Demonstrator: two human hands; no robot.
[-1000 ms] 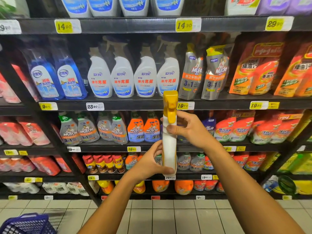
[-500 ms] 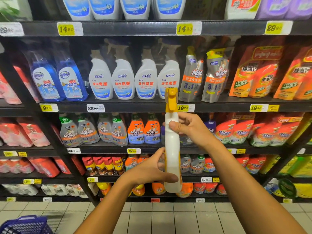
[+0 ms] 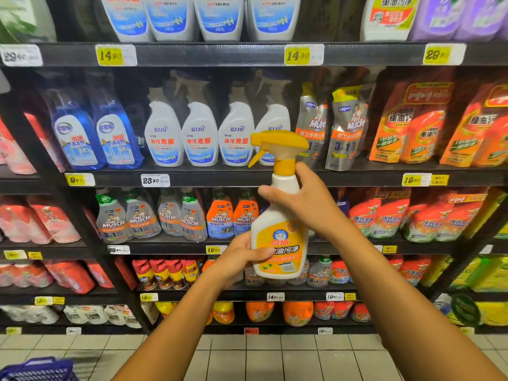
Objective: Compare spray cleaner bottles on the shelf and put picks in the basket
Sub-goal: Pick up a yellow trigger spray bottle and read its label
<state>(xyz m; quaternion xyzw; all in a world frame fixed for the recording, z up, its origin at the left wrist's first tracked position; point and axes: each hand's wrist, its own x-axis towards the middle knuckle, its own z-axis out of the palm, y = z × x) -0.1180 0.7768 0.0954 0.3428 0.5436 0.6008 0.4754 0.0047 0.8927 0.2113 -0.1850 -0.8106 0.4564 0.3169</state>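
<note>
Right hand (image 3: 308, 204) grips the neck of a white plastic spray bottle with yellow trigger head and orange-yellow label (image 3: 279, 232), thumb across the front. Left hand (image 3: 239, 259) holds the bottle's lower body, thumb lying on the label. Bottle upright, held in the air in front of the black store shelving (image 3: 247, 178), nozzle pointing left, label toward camera. Row of white trigger bottles with blue labels (image 3: 200, 136) stands on the shelf behind. Blue plastic basket (image 3: 38, 369) on tiled floor, lower left corner.
</note>
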